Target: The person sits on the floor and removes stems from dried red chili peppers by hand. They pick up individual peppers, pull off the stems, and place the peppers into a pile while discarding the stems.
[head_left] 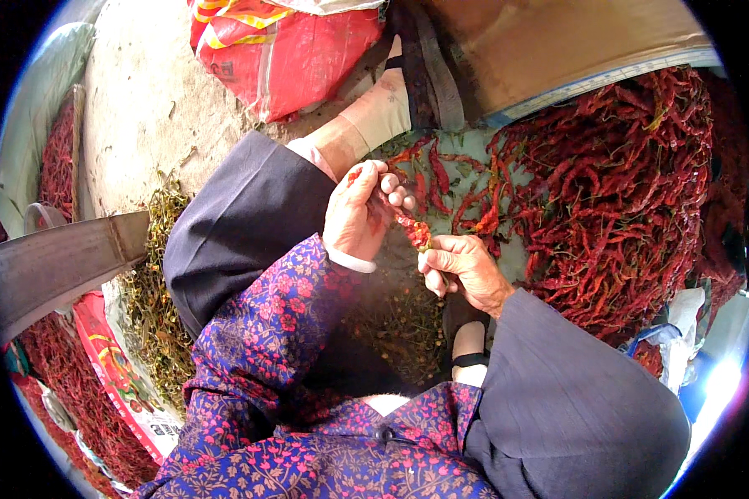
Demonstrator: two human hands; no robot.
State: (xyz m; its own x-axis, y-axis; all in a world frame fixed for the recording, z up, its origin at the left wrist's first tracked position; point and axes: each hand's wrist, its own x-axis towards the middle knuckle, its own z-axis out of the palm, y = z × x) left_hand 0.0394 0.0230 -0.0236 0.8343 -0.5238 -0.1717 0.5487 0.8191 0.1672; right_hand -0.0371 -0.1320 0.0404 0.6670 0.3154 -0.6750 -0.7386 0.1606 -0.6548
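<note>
Red chilli (414, 232) in left grip (359, 212) and right grip (466, 268), near a chilli heap (607, 200)

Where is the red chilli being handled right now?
In the head view, the red chilli is near the centre, between the left hand and the right hand, whose fingertips pinch its lower end.

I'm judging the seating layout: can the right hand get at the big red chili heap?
Probably yes: nothing visible blocks the right hand from the chili heap on its right, though it pinches a dried chili.
</note>
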